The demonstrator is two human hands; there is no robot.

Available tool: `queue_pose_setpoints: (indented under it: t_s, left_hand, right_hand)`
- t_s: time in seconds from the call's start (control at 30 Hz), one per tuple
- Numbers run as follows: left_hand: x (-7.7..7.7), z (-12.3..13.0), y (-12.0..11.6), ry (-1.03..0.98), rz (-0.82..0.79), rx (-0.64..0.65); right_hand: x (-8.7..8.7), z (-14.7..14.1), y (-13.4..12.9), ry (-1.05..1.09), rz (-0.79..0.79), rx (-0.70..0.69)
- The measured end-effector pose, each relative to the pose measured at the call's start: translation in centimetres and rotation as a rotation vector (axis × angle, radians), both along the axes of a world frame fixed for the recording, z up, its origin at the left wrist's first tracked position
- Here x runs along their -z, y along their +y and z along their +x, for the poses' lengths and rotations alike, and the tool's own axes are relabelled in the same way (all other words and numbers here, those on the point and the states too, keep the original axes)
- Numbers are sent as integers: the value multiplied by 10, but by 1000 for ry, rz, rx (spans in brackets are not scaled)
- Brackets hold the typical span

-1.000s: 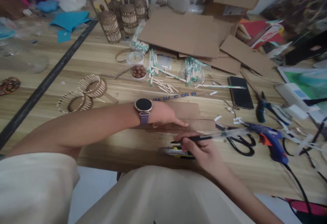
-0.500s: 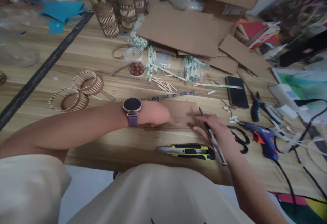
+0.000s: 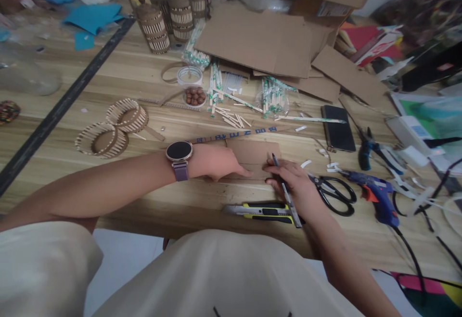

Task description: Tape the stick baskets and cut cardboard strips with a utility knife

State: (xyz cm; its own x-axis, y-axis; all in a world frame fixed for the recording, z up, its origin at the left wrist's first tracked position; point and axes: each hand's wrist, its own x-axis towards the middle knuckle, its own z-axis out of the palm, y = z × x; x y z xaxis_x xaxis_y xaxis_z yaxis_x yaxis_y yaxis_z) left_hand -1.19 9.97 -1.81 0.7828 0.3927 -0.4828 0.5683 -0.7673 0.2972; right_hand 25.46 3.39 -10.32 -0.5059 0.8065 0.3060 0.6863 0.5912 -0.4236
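Observation:
A small piece of brown cardboard (image 3: pixel 258 151) with a line across it lies flat on the table before me. My left hand (image 3: pixel 224 162), below a watch with a purple strap, rests on its left part. One finger stretches out over the cardboard and the other fingers are mostly hidden. A pen (image 3: pixel 287 194) is held in my right hand (image 3: pixel 294 179), slanting back under the palm. The fingertips of that hand touch the cardboard's right edge. Just below lies a yellow and black utility knife (image 3: pixel 265 209), partly covered by the pen. Black-handled scissors (image 3: pixel 337 196) are right of my right hand.
A blue glue gun (image 3: pixel 378 194), pliers (image 3: pixel 366 148) and a black phone (image 3: pixel 338 128) lie to the right. Two stick rings (image 3: pixel 102 141) stand left. Behind are loose sticks (image 3: pixel 231 117), a bowl of brown balls (image 3: pixel 195 97) and cardboard sheets (image 3: pixel 256 42).
My right hand has moved left with the pen, and its fingers have drawn in at the cardboard's right edge. More of the scissors shows. My left hand stays on the cardboard.

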Motion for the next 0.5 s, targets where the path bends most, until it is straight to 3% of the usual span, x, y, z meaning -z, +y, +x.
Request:
queue_pose_setpoints:
  t_s: [0.1,0.5]
  left_hand:
    - [-7,4,0,145,51,139]
    - [-7,6,3,161,31,129]
  right_hand:
    - [0,0,0,-27,-21,12]
    - [-2,-1,0,-22,-15,-8]
